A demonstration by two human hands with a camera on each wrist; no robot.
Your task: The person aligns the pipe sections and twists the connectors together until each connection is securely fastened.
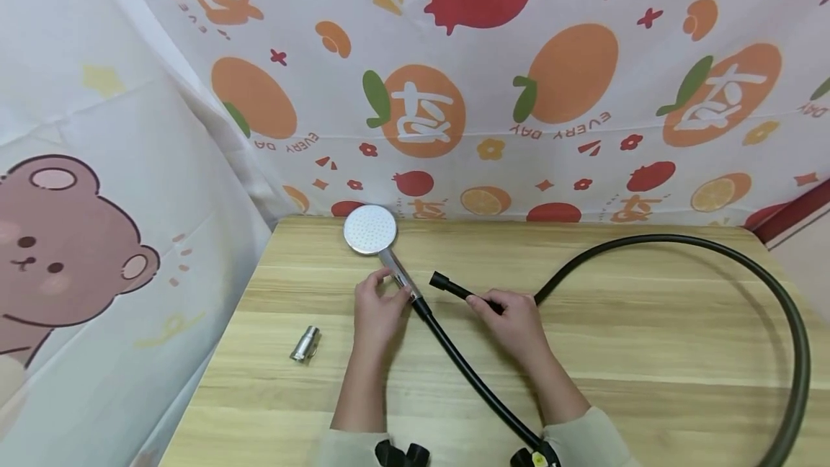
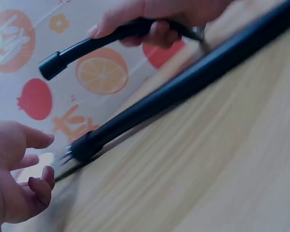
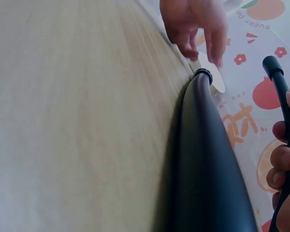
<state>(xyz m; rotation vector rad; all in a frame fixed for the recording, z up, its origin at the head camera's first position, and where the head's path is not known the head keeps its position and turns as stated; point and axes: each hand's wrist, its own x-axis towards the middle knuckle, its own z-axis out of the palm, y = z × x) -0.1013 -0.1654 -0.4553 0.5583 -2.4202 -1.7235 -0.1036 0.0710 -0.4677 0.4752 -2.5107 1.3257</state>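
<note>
A shower head with a round white face lies near the table's back edge, its silver handle meeting a black shower hose. Over this handle is my left hand, its thumb and fingers spread apart with a gap between them, as the left wrist view also shows. My right hand grips the hose's free end, fingers curled round it. The black end fitting sticks out past the thumb, pointing toward the shower head, and is seen held up in the right wrist view too.
A small silver metal fitting lies on the wooden table, left of my left hand. The hose makes a wide loop over the right side. A fruit-print cloth hangs behind the table, and a bear-print cloth at the left.
</note>
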